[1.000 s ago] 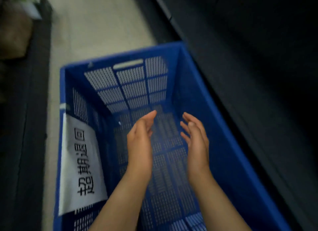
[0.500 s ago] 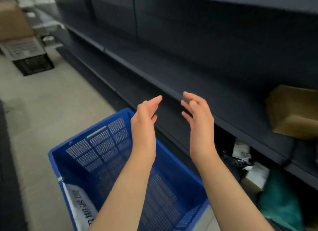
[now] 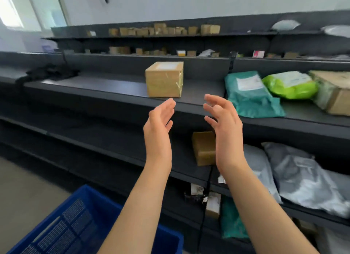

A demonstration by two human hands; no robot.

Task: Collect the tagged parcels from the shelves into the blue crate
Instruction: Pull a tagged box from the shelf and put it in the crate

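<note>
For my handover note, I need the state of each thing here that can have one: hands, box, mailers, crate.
left hand: open, holding nothing.
right hand: open, fingers loosely bent, holding nothing.
cardboard box: closed, taped, upright on the shelf, untouched.
teal mailer: lying flat, label up.
green mailer: lying puffy, label up.
blue crate: open-topped, on the floor.

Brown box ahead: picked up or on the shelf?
On the shelf. The brown box sits flat; left hand and right hand are open, neither gripping it.

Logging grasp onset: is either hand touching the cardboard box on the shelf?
Apart. Head view: shelf shows between the left hand and the cardboard box; the right hand is farther off.
</note>
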